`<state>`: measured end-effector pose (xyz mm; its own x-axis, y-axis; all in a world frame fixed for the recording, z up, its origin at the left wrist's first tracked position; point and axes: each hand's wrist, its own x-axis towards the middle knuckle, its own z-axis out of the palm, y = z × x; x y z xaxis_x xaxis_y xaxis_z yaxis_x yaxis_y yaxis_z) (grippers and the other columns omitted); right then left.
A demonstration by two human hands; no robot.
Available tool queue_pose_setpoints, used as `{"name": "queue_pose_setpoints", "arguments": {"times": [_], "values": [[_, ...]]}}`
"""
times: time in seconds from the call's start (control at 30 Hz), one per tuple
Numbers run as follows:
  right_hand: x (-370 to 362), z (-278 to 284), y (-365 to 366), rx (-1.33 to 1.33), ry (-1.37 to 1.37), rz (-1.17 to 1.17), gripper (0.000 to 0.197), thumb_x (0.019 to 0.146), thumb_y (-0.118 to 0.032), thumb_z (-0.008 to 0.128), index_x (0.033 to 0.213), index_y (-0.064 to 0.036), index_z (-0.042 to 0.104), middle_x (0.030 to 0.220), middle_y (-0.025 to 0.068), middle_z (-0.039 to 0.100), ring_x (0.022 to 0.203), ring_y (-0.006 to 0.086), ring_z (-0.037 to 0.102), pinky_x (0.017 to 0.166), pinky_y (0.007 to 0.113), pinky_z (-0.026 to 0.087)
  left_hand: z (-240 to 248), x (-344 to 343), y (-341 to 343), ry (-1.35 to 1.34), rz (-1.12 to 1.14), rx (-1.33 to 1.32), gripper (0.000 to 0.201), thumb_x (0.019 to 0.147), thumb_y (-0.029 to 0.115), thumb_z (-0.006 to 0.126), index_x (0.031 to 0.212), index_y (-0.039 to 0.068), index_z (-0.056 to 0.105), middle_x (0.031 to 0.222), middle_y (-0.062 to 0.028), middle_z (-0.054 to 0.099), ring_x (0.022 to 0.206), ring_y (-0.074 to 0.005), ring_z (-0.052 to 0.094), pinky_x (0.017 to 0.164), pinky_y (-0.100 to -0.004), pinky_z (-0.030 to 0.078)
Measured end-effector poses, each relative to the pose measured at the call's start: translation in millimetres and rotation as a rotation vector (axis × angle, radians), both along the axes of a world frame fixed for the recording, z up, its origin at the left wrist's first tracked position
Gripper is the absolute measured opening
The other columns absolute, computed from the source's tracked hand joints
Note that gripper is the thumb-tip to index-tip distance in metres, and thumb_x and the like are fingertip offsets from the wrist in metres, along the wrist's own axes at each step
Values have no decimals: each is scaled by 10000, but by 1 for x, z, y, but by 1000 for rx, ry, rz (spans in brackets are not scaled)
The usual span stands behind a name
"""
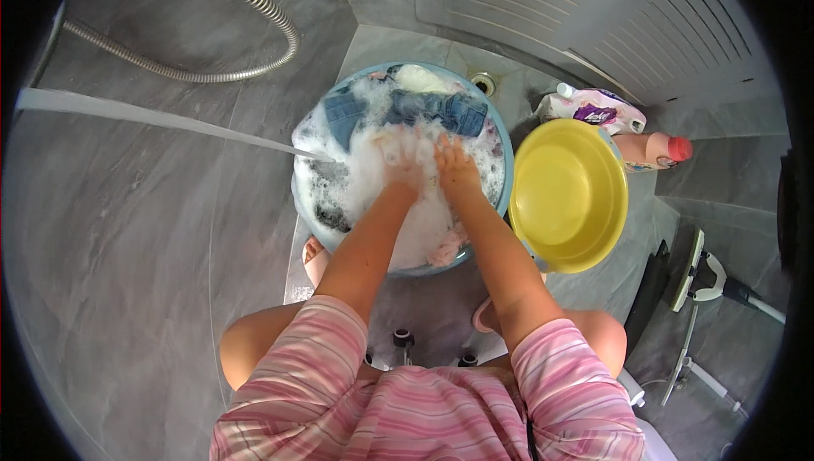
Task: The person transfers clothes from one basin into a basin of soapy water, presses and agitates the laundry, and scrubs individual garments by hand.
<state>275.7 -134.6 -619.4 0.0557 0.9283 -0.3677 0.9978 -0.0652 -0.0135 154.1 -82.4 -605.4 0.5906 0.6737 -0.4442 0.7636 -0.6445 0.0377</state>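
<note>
A round light-blue basin (507,151) in front of me holds soapy water, thick white foam (360,177) and soaking laundry. My left hand (404,166) is down in the suds at the middle, its fingers mostly covered by foam. Close beside it, my right hand (456,164) presses on the soapy laundry with its fingers spread. Just beyond both hands lies blue denim clothing (441,111), partly under foam. Pale cloth (424,79) shows near the far rim, and a pink cloth (447,249) near the close rim. What lies beneath the hands is hidden.
A yellow basin (564,194) touches the blue one on the right. Behind it are a white-and-purple bag (593,111) and a pink bottle with a red cap (653,151). A stream of water (178,127) enters from the left, below a metal hose (254,3). A squeegee (691,270) lies right.
</note>
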Motion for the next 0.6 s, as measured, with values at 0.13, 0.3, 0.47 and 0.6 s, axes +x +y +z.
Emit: {"name": "queue_pose_setpoints", "arguments": {"times": [0.13, 0.3, 0.47, 0.6], "values": [[-4, -2, 17, -21, 189, -22, 505, 873, -128, 414, 1372, -109, 339, 1468, 98, 221, 1295, 271, 326, 945, 421, 395, -84, -22, 18, -36, 155, -159, 519, 843, 240, 483, 1345, 125, 420, 1516, -82, -39, 1374, -384, -48, 1033, -630, 147], [14, -31, -6, -107, 39, -119, 470, 873, -145, 413, 1341, -107, 385, 1321, 95, 437, 1177, 263, 457, 938, 411, 389, -35, 13, -7, -432, 534, -444, 562, 885, 158, 392, 1425, 162, 235, 1492, -168, 91, 1344, -406, 159, 1038, -499, 291], [-17, -28, -29, 557, 103, -166, 464, 870, -149, 416, 1331, -105, 396, 1335, 109, 424, 1189, 314, 435, 971, 433, 350, -15, -11, 6, -238, 379, -264, 601, 896, 182, 363, 1443, 183, 115, 1489, -180, 79, 1329, -386, 217, 1083, -479, 189], [-45, 1, -56, 612, 262, -287, 390, 857, -135, 428, 1241, -94, 485, 1257, 144, 511, 1252, 302, 388, 1042, 456, 274, -9, -27, -41, -184, 40, 256, 604, 886, 306, 400, 1429, 153, 182, 1483, -153, 122, 1318, -359, 247, 1070, -521, 169]]}}
